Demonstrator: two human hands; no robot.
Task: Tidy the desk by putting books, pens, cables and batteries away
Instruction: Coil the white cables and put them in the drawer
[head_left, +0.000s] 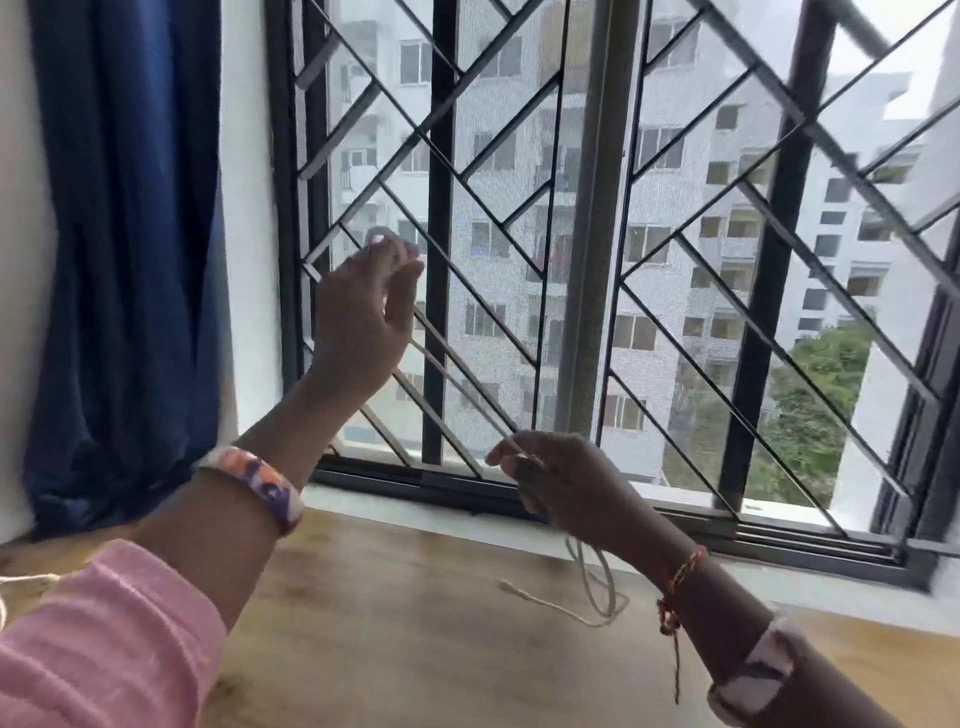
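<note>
One white cable (452, 382) is the only task thing in sight, and it runs taut in front of the window (597, 234) between two raised hands. The left hand (366, 306) is held high against the window's left pane, its fingers curled with the thumb closing toward them, gripping a small loop of the cable at the fingertips. From there the cable slants down and to the right to the right hand (558, 480), which is lower, just in front of the window's bottom rail, and pinches the cable between thumb and curled fingers. Below that hand the rest of the cable drops in a couple of loose loops onto the wooden desk (405, 623) under the window, with one free end lying on the wood to the left of the loops. Each wrist wears one patterned bangle, two in all; the right wrist also carries one red thread bracelet (680, 577). One pink sleeve (98, 644) covers the left forearm. One blue curtain (124, 249) hangs to the left of the window. A short piece of whitish cord (26, 581) shows at the far left edge of the desk; what it belongs to cannot be told.
</note>
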